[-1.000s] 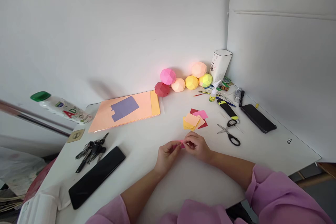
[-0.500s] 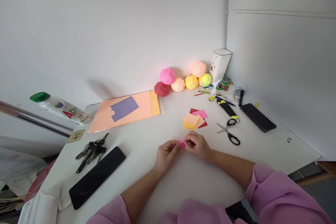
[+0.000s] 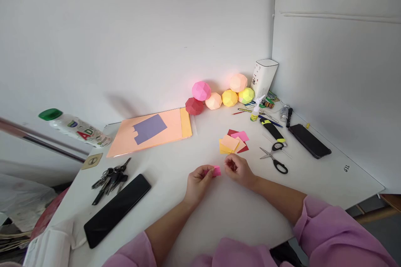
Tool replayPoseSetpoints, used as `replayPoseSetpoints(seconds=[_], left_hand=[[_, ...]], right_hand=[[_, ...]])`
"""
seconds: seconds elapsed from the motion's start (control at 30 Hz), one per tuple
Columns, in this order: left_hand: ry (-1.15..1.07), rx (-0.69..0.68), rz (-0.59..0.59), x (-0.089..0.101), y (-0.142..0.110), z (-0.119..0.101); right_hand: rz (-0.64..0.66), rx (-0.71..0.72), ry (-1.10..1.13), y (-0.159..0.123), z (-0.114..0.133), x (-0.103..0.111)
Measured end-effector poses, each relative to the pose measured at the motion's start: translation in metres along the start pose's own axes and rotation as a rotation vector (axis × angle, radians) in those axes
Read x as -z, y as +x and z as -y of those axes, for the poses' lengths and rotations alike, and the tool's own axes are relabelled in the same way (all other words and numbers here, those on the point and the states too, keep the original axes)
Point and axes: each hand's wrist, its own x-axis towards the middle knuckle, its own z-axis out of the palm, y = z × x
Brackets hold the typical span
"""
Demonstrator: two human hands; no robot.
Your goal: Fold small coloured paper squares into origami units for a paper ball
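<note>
At a white tabletop [image 3: 202, 144], the left hand [image 3: 198, 182] pinches a small pink paper piece [image 3: 217, 171] between thumb and fingers, its free end poking out toward the right hand [image 3: 241, 171], which hangs just beside it with fingers curled narrowly inward; whether anything is caught in them cannot be told. The risk, by the look of it, lies in that one-handed hold: too hard a pinch could crease the thin paper, too light a one could let it slip or turn askew. The right hand also sits close to the near edge of the overlapping coloured papers [image 3: 230, 142], so a careless sweep of the knuckles could scatter them, while the scissors [image 3: 270, 154], blades parted, lie farther off to the right. Half a second earlier, the right fingertips were at the pink piece's edge; now a clear gap parts them
</note>
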Motion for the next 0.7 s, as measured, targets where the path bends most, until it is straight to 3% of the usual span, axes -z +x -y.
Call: replayPoseSetpoints(seconds=[0.1, 0.27, 0.7], left_hand=[[-0.027, 0.007, 0.035, -0.0011, -0.0002, -0.0017], [0.006, 0.007, 0.105, -0.0018, -0.0017, -0.0011], [-0.026, -0.011, 0.059, -0.0026, -0.0042, -0.0065]], right_hand=[[0.142, 0.023, 0.029, -0.0006, 0.0006, 0.0004], [0.213, 0.061, 0.034, 0.0, 0.003, 0.0014], [0.145, 0.012, -0.005, -0.0004, 0.0054, 0.0018]])
